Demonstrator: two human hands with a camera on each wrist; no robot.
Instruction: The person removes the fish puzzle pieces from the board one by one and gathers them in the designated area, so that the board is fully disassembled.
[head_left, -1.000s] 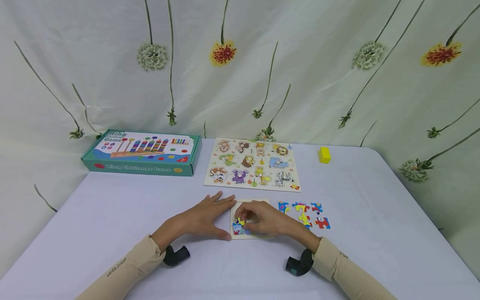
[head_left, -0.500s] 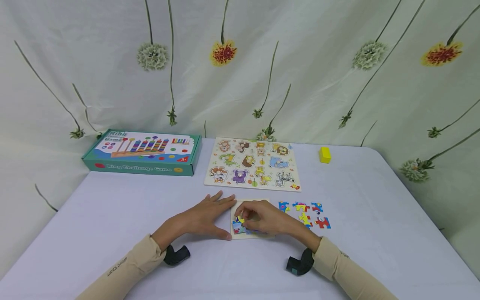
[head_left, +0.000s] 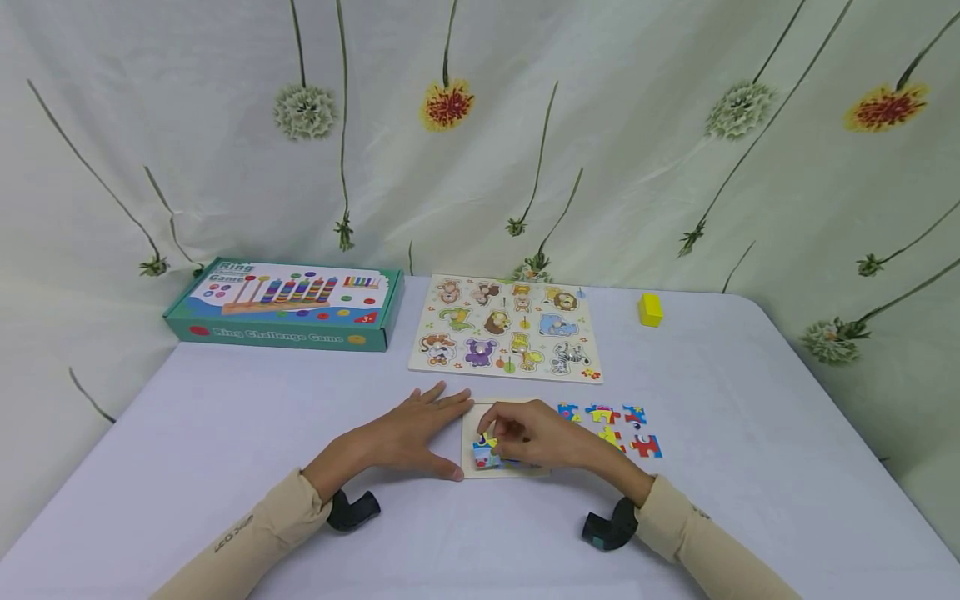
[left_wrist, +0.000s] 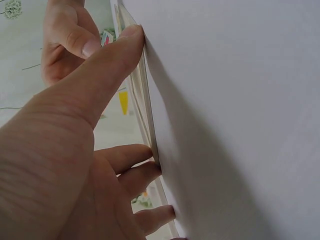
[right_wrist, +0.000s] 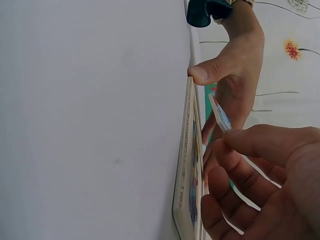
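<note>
My left hand (head_left: 408,433) lies along the left side of a small wooden puzzle tray (head_left: 468,427), fingers spread, thumb at its near corner. In the left wrist view, the thumb (left_wrist: 117,55) and fingertips touch the tray's edge. Over the tray, my right hand (head_left: 536,437) pinches a jigsaw piece (head_left: 485,455), blue with some yellow. The right wrist view has this piece (right_wrist: 220,114) tilted and raised above the tray, its edge between thumb and fingers. Other coloured pieces in the tray are partly hidden under the right hand.
Several loose jigsaw pieces (head_left: 646,446) lie right of the tray. Behind it is an animal peg puzzle board (head_left: 420,362). A green Ring Challenge Game box (head_left: 281,304) stands back left, and a yellow block (head_left: 650,310) back right. A flowered curtain (head_left: 615,125) hangs behind the table.
The right hand has shifted slightly right, and the pinched jigsaw piece has moved right with it, away from the tray's left side. The left hand has stayed in place.
</note>
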